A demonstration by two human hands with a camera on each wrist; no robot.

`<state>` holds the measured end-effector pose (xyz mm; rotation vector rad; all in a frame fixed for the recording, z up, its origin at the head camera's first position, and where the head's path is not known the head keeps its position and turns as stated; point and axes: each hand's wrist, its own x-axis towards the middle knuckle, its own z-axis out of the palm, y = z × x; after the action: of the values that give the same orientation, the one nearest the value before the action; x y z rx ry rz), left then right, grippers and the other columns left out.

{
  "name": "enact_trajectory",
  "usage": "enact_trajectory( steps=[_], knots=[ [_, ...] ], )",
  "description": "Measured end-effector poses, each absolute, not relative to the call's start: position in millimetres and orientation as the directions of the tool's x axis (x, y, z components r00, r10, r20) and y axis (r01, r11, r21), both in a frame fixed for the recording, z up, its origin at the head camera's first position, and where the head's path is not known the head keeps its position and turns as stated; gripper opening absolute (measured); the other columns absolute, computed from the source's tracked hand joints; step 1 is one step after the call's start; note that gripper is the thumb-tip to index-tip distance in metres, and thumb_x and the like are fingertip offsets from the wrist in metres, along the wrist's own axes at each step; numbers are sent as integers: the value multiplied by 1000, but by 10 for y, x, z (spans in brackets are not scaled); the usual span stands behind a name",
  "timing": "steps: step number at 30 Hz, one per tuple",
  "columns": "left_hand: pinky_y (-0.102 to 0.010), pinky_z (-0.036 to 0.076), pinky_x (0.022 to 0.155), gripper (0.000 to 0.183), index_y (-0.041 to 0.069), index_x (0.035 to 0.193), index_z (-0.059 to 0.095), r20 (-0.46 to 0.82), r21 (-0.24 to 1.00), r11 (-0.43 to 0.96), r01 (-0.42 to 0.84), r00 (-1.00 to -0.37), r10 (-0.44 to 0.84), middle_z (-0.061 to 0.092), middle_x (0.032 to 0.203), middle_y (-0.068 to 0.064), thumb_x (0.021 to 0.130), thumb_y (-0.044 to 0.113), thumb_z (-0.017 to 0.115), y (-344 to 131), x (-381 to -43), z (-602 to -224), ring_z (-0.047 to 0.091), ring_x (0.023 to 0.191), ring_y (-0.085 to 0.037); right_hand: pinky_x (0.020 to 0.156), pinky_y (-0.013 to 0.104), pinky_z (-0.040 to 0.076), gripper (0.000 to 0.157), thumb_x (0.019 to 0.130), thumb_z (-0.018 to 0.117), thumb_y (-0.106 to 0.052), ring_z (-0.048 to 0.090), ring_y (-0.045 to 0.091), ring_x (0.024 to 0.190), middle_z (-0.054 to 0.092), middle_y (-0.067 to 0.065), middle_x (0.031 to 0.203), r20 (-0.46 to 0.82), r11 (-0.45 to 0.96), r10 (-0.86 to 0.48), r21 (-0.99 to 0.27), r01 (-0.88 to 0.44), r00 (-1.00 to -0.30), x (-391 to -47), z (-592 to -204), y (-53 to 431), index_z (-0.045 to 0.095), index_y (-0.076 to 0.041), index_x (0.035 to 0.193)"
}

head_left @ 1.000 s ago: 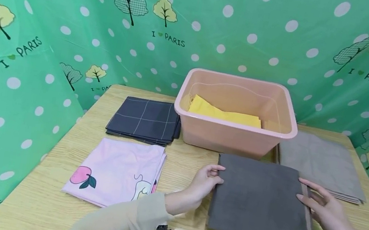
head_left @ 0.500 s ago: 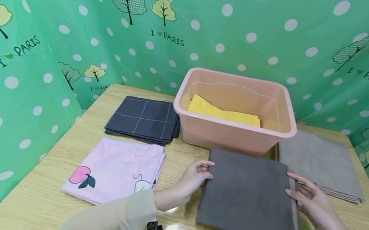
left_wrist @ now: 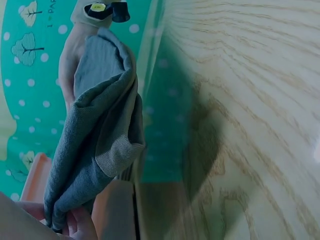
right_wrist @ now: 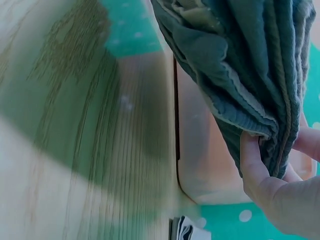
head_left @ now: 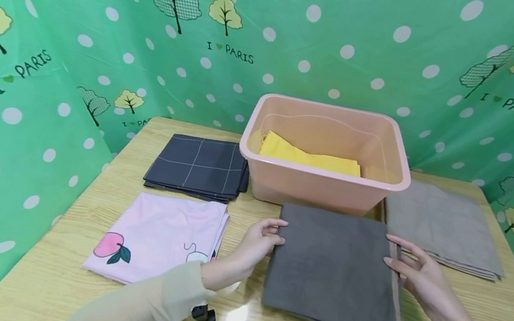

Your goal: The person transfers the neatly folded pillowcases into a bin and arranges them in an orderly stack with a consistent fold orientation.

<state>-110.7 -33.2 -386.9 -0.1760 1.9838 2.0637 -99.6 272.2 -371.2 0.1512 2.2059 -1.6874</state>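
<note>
A dark grey folded cloth hangs tilted just in front of the pink bin. My left hand pinches its left edge, thumb on top. On the opposite edge, my right hand grips the layers between thumb and fingers. From the left wrist view, the cloth is seen side-on, raised off the table with its folds sagging. Its bunched layers fill the upper part of the right wrist view. Inside the bin lies a yellow folded cloth, partly hidden by the front wall.
Left of the bin lies a navy checked folded cloth, with a pink printed folded cloth nearer the front. A light grey folded cloth lies to the right. A green patterned curtain surrounds the wooden table.
Both hands have carried the dark grey cloth to the left and slightly toward the bin. The bin and the other cloths stay in place; the head view shifts slightly.
</note>
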Motion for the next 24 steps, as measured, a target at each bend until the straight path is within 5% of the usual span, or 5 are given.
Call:
enact_trajectory(
  steps=[5,11,15,19,24],
  knots=[
    [-21,39,55,38,1,113,55,-276,960,-19,-279,-956,101,45,89,-4,76,-3,53,-396,-1119,-3845,42,67,-10,69,24,46,54,86,57,-29,45,9,109,-2,24,144,-309,299,-130,-918,260,-942,-1003,-3701,2669,35,-26,135],
    [-21,38,54,40,0,114,55,-270,962,-22,-273,-958,95,45,86,-2,74,-4,53,-467,-1131,-3828,42,60,-8,73,19,43,58,86,57,-30,15,40,128,-6,23,144,-312,275,-147,-924,264,-939,-1011,-3663,2596,32,-24,137],
    [-21,40,55,40,0,114,54,-266,963,-21,-269,-959,96,45,87,-2,75,-3,53,-517,-1123,-3802,44,65,-8,72,21,44,56,86,58,-28,23,34,127,-6,22,145,-308,242,-158,-933,266,-938,-1011,-3641,2557,33,-24,136],
    [-22,41,57,40,-1,114,54,-265,963,-29,-269,-960,89,46,88,-3,75,-4,52,-553,-1123,-3781,45,69,-9,72,20,44,56,86,58,-27,11,39,129,-6,23,144,-308,228,-162,-936,268,-938,-1012,-3624,2522,33,-24,136],
    [-21,41,57,39,-2,114,54,-263,962,-47,-268,-961,88,46,88,-3,75,-5,52,-600,-1120,-3764,46,70,-9,70,22,44,54,85,59,-28,39,18,119,3,23,145,-297,236,-162,-938,255,-941,-1016,-3607,2473,35,-25,134]
  ],
)
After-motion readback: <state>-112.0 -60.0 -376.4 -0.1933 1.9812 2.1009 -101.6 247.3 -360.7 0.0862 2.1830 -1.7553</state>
